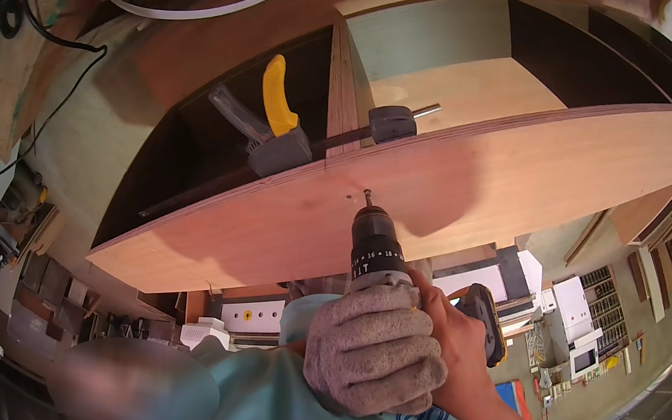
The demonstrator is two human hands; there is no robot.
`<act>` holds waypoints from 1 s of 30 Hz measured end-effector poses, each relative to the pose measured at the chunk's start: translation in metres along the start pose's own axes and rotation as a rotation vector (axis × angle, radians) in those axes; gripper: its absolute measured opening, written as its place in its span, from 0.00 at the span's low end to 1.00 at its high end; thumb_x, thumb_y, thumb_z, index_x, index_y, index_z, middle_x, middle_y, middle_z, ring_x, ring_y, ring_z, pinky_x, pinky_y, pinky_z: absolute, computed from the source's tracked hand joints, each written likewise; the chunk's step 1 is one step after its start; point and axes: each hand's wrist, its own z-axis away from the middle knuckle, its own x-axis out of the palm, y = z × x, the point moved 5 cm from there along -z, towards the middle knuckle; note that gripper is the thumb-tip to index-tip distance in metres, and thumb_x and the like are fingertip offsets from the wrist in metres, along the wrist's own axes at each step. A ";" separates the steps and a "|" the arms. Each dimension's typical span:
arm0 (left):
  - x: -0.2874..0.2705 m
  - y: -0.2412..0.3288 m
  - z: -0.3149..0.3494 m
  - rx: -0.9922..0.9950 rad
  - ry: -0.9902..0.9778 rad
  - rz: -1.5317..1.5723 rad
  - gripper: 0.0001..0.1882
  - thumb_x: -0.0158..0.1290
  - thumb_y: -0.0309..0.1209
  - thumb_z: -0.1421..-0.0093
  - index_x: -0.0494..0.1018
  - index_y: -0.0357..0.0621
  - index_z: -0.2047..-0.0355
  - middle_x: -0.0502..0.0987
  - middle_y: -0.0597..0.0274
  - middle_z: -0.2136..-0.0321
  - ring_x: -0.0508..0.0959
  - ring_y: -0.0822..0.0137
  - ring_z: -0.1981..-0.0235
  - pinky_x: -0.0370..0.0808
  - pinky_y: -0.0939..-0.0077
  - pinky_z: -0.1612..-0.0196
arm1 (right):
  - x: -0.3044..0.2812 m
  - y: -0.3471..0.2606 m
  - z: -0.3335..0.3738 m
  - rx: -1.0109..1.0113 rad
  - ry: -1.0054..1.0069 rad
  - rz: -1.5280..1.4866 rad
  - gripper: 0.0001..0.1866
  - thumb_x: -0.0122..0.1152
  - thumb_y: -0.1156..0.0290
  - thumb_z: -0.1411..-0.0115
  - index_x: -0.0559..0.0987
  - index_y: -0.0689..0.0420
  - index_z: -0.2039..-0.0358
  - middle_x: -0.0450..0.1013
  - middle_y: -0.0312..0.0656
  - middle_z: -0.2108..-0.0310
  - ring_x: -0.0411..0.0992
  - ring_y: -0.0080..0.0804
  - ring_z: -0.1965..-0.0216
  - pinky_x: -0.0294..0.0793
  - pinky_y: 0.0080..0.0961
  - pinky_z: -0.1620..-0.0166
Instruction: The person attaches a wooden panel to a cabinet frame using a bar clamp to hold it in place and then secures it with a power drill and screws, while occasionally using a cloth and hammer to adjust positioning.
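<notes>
I hold a black cordless drill point(376, 235) pointed at the face of a pale wooden panel point(586, 165). Its tip meets the panel at a small screw point(368, 196), beside a small dark mark; whether the bit is turning cannot be seen. My left hand point(372, 346), in a grey knit glove, wraps round the drill's body behind the chuck. Bare, my right hand point(455, 341) is closed round the drill's grip, partly behind the glove. The drill's battery point(482, 323) sticks out past my right fingers. A bar clamp point(280, 149) with a yellow handle grips the panel's upper edge.
Behind the panel is an open wooden cabinet frame point(346, 81) with dark and light compartments. A white strip point(209, 10) curves across the upper left, and a black cable point(48, 128) hangs below it. Boards point(654, 279) and a white machine point(577, 311) stand to the right.
</notes>
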 end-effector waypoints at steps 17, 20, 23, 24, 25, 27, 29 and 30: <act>0.000 -0.012 0.017 0.032 -0.096 0.117 0.16 0.68 0.33 0.48 0.78 0.54 0.58 0.82 0.63 0.63 0.83 0.62 0.61 0.81 0.56 0.52 | 0.004 0.003 -0.007 -0.004 -0.007 0.030 0.48 0.73 0.63 0.53 0.62 0.64 0.34 0.75 0.48 0.61 0.79 0.50 0.67 0.79 0.39 0.68; -0.002 -0.010 0.009 0.095 -0.046 0.118 0.13 0.67 0.31 0.48 0.78 0.51 0.61 0.82 0.61 0.67 0.83 0.63 0.66 0.81 0.61 0.57 | 0.000 -0.001 0.000 0.007 0.012 0.031 0.48 0.73 0.62 0.54 0.63 0.64 0.34 0.76 0.47 0.60 0.80 0.48 0.66 0.79 0.38 0.68; 0.002 -0.006 -0.003 0.168 0.017 0.087 0.10 0.66 0.30 0.47 0.78 0.48 0.64 0.82 0.60 0.70 0.82 0.63 0.71 0.81 0.66 0.62 | -0.008 -0.005 0.007 0.030 0.040 0.001 0.45 0.71 0.65 0.53 0.63 0.60 0.35 0.76 0.47 0.57 0.80 0.48 0.62 0.80 0.40 0.66; 0.006 -0.008 0.000 0.184 0.048 0.068 0.10 0.65 0.29 0.47 0.79 0.47 0.65 0.82 0.59 0.71 0.82 0.64 0.72 0.81 0.67 0.64 | -0.003 0.002 0.004 0.008 0.055 -0.018 0.43 0.70 0.67 0.53 0.64 0.60 0.35 0.76 0.47 0.56 0.80 0.49 0.61 0.80 0.41 0.66; 0.013 -0.004 0.008 0.219 0.063 0.045 0.09 0.65 0.30 0.46 0.78 0.46 0.66 0.82 0.57 0.71 0.82 0.61 0.71 0.81 0.64 0.63 | 0.000 0.005 0.007 -0.005 0.082 -0.045 0.41 0.68 0.69 0.52 0.64 0.60 0.36 0.76 0.47 0.55 0.80 0.50 0.60 0.79 0.42 0.66; 0.026 0.002 0.030 0.300 0.123 0.004 0.09 0.65 0.32 0.43 0.77 0.43 0.67 0.81 0.54 0.70 0.82 0.56 0.67 0.82 0.58 0.60 | 0.007 0.007 0.010 -0.050 0.155 0.022 0.36 0.65 0.71 0.51 0.67 0.61 0.40 0.77 0.49 0.56 0.80 0.50 0.61 0.79 0.43 0.66; 0.039 0.002 0.020 0.237 0.238 0.024 0.11 0.64 0.34 0.41 0.77 0.40 0.67 0.81 0.51 0.70 0.83 0.54 0.67 0.81 0.56 0.59 | 0.008 0.016 0.013 -0.037 0.178 -0.031 0.37 0.65 0.67 0.49 0.67 0.61 0.38 0.76 0.46 0.56 0.79 0.51 0.59 0.78 0.44 0.66; 0.038 0.008 0.015 0.197 0.307 -0.021 0.12 0.63 0.35 0.40 0.77 0.38 0.67 0.81 0.50 0.70 0.83 0.53 0.66 0.81 0.55 0.58 | 0.001 0.014 0.015 -0.063 0.155 -0.041 0.34 0.65 0.68 0.48 0.68 0.60 0.41 0.77 0.47 0.57 0.79 0.50 0.59 0.78 0.45 0.66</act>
